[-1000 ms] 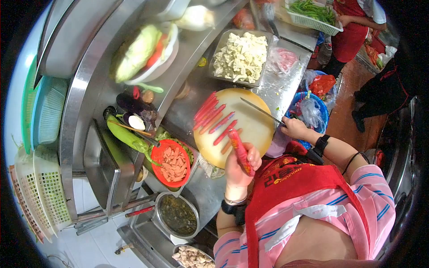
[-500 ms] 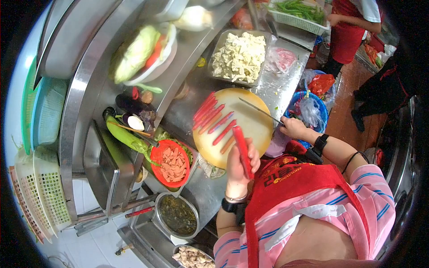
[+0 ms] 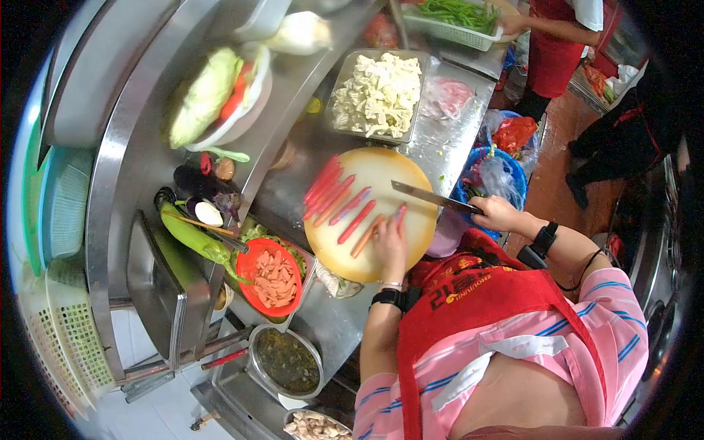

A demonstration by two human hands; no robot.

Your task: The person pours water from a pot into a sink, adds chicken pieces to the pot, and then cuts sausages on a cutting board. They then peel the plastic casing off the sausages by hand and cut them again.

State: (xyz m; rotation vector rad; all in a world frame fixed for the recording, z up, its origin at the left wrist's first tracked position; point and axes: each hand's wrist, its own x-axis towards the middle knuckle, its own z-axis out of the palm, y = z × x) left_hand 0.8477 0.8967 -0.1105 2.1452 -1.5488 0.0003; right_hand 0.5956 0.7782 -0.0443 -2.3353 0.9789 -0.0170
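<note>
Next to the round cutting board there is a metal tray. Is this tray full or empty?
Full. White cauliflower pieces are heaped across the metal tray, and they hide its bottom.

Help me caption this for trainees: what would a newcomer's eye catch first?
Probably the red sticks on the round board, mid-view, the left hand at their right end. Then the knife in the right hand, its blade over the board. Left of it, a red bowl of pinkish pieces.
</note>
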